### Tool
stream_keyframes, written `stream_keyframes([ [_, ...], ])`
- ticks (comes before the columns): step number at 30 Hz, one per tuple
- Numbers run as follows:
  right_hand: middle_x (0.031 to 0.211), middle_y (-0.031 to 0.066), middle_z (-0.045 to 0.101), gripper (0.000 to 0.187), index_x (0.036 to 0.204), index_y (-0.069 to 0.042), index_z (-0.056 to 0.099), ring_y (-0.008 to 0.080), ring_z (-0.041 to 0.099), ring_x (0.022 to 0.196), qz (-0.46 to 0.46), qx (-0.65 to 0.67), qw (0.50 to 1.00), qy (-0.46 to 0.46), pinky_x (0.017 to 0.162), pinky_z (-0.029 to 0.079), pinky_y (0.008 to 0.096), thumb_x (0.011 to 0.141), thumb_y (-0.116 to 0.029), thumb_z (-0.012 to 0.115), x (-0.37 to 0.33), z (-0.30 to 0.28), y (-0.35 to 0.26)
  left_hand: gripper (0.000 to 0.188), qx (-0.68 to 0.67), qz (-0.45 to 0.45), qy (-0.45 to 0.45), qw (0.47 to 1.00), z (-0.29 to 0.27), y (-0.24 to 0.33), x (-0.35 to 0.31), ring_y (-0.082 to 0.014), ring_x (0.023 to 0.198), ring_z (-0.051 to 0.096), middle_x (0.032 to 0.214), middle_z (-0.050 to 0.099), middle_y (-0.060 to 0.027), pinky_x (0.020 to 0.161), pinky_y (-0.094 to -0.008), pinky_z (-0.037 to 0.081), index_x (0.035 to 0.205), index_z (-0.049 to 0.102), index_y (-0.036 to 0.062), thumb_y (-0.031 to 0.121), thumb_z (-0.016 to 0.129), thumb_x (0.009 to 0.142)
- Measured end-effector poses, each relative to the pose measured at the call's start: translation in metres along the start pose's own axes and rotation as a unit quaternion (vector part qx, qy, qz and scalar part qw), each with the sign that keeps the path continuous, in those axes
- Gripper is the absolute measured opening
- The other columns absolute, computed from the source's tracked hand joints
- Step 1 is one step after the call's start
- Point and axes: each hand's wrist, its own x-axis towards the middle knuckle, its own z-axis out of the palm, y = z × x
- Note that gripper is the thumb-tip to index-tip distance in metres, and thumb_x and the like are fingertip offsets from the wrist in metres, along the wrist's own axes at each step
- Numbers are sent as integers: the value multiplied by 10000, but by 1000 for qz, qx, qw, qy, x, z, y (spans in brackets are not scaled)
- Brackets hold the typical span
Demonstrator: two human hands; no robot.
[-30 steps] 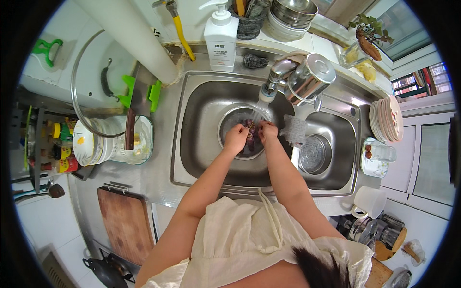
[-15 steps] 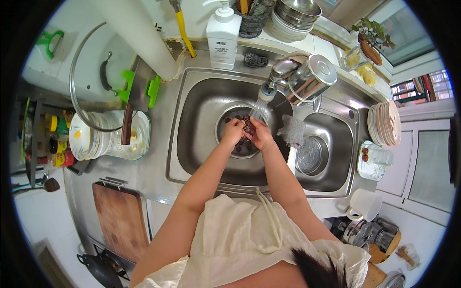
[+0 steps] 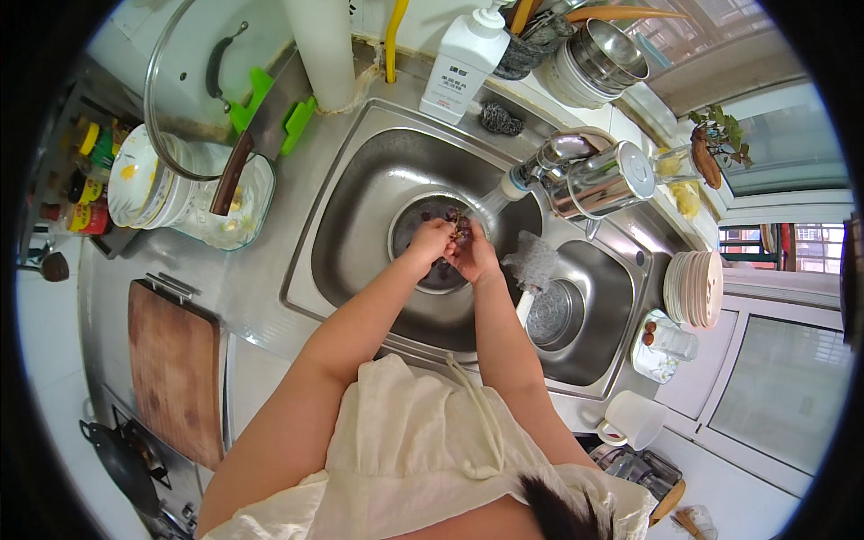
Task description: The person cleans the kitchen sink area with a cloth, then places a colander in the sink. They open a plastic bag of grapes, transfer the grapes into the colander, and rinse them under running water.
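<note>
Over the left basin of a steel sink, both my hands are on a bunch of dark purple grapes. My left hand has its fingers closed at the bunch's left side. Cupped round the right side and underneath is my right hand. Water runs from the faucet just beyond my right hand. More dark grapes lie below in a round metal recess or bowl; I cannot tell which. My fingers hide part of the bunch.
A grey mesh cloth hangs over the divider beside the right basin. Behind the sink stand a white pump bottle and stacked bowls. A cleaver and plates are left, a cutting board nearer, more plates right.
The whole view has tilted and shifted, so the sink sits rotated. Both hands stay on the grapes beside the running water; my right fingers have curled more beneath the bunch.
</note>
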Motion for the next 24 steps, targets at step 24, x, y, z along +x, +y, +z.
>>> stream_keyframes([
  [24, 932, 139, 584, 265, 1100, 0, 472, 272, 627, 776, -120, -8, 986, 114, 568, 545, 359, 913, -177, 535, 17, 10, -2, 178, 223, 107, 53, 968, 2, -20, 14, -97, 591, 531, 699, 581, -16, 531, -242, 449, 788, 569, 49, 172, 526, 910],
])
